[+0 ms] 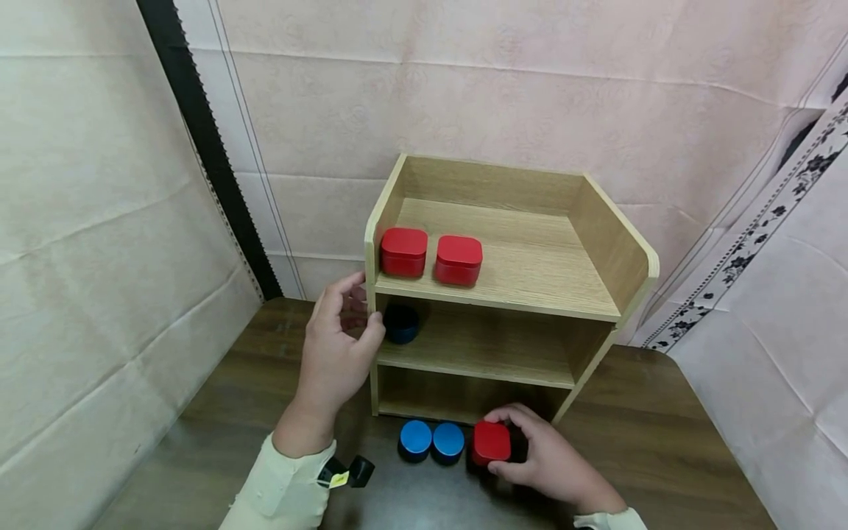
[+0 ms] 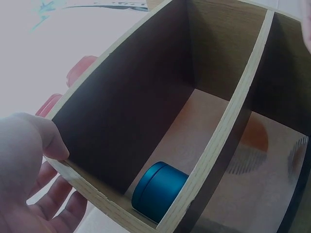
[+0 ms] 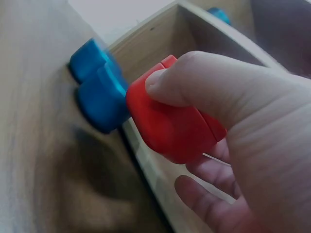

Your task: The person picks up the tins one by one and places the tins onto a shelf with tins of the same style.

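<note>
My left hand [image 1: 338,346] grips the left side panel of a small wooden shelf [image 1: 523,258], thumb at the front edge and the other fingers along the outside. My right hand [image 1: 543,456] pinches a red rounded-square box [image 1: 492,442] between thumb and fingers, low before the shelf's right half. Just left of it, two round blue tins [image 1: 432,440] stand side by side on the table. Two more red boxes [image 1: 458,260] sit at the left of the top tier. A dark blue tin [image 2: 158,191] occupies the middle tier's left end, close to my left hand.
The brown wooden table [image 1: 629,442] carries the shelf near its back edge. Pale cloth [image 1: 497,96] hangs behind and at both sides. A black device with a yellow label [image 1: 347,471] is strapped at my left sleeve.
</note>
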Action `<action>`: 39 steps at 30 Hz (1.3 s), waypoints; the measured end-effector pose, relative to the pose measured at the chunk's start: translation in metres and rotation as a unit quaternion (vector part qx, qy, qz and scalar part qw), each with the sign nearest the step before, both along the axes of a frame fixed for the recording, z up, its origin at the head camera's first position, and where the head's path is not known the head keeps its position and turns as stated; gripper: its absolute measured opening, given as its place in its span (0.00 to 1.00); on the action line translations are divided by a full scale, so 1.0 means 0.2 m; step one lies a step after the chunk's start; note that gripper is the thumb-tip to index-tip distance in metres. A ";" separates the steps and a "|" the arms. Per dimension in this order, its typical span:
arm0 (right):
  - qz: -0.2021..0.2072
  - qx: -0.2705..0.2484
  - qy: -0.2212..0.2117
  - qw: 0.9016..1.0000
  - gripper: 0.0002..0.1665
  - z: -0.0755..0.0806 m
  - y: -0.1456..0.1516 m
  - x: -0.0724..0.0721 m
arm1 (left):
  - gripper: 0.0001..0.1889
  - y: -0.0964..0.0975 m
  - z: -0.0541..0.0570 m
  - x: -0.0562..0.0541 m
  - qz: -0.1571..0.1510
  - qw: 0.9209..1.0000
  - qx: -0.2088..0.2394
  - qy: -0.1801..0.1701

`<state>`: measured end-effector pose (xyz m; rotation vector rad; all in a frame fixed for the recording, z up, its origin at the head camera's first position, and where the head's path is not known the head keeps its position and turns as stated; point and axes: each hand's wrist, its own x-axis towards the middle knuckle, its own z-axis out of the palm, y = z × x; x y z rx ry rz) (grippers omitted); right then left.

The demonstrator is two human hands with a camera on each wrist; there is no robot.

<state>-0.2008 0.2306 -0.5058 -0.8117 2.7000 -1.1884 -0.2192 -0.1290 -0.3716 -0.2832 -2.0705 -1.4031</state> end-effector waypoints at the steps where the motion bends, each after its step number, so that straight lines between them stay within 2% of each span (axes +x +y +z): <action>1: 0.000 -0.002 0.000 1.000 0.35 0.01 0.00 0.00 | 0.32 0.00 0.00 0.00 0.000 1.000 0.000 0.000; 8: 0.016 -0.027 -0.002 1.000 0.36 0.10 0.01 0.04 | 0.32 0.00 0.00 -0.01 -0.001 1.000 -0.001 0.004; 17: 0.047 -0.072 0.022 0.996 0.38 0.23 -0.02 0.09 | 0.32 0.00 0.00 0.00 0.001 1.000 0.000 0.003; 30: 0.063 -0.087 0.063 0.992 0.35 0.48 -0.05 0.16 | 0.32 0.01 0.00 0.00 0.000 1.000 0.003 -0.001; 39: 0.066 -0.086 0.098 0.989 0.37 0.63 -0.06 0.19 | 0.32 0.01 0.00 0.00 0.001 1.000 0.002 -0.003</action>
